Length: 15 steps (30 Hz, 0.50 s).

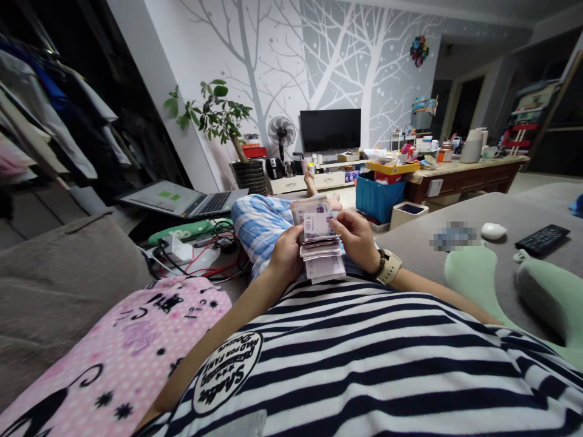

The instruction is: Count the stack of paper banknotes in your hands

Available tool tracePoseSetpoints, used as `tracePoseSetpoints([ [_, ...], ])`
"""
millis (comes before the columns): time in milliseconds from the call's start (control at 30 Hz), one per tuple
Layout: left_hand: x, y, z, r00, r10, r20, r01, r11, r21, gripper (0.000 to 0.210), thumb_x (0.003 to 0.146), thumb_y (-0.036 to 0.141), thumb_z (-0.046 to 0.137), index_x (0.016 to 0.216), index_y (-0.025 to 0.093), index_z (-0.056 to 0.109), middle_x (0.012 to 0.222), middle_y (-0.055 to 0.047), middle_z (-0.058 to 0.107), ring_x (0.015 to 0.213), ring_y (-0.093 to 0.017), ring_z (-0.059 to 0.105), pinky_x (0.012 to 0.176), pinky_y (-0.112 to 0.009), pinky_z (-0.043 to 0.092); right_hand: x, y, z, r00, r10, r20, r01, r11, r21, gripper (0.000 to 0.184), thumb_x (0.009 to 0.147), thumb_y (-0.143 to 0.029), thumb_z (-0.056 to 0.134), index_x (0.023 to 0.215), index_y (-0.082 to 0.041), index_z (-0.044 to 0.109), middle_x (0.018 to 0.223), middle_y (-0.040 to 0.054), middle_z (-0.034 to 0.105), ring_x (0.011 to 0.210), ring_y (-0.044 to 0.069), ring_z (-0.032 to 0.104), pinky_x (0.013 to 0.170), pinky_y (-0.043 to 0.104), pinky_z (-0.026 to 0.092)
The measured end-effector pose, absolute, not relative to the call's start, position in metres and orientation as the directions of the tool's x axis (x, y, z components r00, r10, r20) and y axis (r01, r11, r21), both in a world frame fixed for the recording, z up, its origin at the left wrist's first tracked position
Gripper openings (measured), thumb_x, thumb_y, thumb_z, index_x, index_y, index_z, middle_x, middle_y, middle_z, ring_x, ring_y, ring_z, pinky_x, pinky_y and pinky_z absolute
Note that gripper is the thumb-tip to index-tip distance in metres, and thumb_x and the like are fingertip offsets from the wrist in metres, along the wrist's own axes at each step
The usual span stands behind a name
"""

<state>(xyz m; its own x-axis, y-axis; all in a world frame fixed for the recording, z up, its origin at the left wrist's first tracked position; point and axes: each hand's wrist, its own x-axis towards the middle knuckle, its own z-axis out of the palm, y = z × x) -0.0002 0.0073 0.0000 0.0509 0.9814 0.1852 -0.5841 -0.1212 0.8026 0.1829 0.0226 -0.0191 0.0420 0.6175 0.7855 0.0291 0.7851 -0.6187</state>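
Note:
A stack of purple banknotes [319, 243] rests over my lap, above my striped shirt. My left hand [286, 252] grips the stack from its left side. My right hand [357, 238], with a watch on the wrist, pinches the top note [314, 220] at its right edge and lifts it slightly off the stack. My legs in blue checked trousers [259, 221] stretch out ahead on the sofa.
An open laptop [182, 200] sits to the left, with cables and a power strip [186, 252] below it. A pink cat-print cushion [122, 352] lies at my left. On the grey sofa at my right are a white mouse [493, 230], a remote [542, 238] and a green pillow [483, 279].

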Motion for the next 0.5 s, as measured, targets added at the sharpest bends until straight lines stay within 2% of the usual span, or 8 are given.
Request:
tracePoseSetpoints([
  [133,-0.001,0.009,0.001,0.062,0.987,0.151,-0.597,-0.084,0.798,0.037,0.086,0.019,0.091,0.123,0.015,0.096,0.119,-0.014,0.101,0.131,-0.044,0.096,0.121,-0.055,0.077,0.183,0.020,-0.018,0.032,0.627,0.778,0.032,0.778,-0.628,0.076,0.105,-0.096,0.085,0.080,-0.029,0.061,0.074,-0.0025,0.054,0.072,0.019,0.044,0.069,0.039,0.041],
  [267,-0.001,0.006,0.002,0.055,0.986,0.159,-0.588,-0.096,0.803,0.038,0.087,0.020,0.092,0.124,0.016,0.095,0.118,-0.014,0.100,0.131,-0.046,0.096,0.120,-0.057,0.078,0.184,0.018,-0.016,0.026,0.642,0.766,0.046,0.765,-0.642,0.075,0.105,-0.097,0.084,0.081,-0.029,0.060,0.075,-0.0019,0.054,0.074,0.020,0.044,0.070,0.039,0.042],
  [500,-0.002,0.002,0.001,0.022,0.977,0.214,-0.541,-0.168,0.824,0.022,0.086,0.019,0.095,0.108,0.019,0.096,0.111,-0.013,0.100,0.133,-0.047,0.094,0.118,-0.054,0.077,0.184,0.012,-0.013,0.005,0.639,0.769,0.025,0.769,-0.639,0.077,0.102,-0.100,0.084,0.080,-0.030,0.061,0.070,-0.0033,0.050,0.069,0.019,0.040,0.068,0.038,0.041],
])
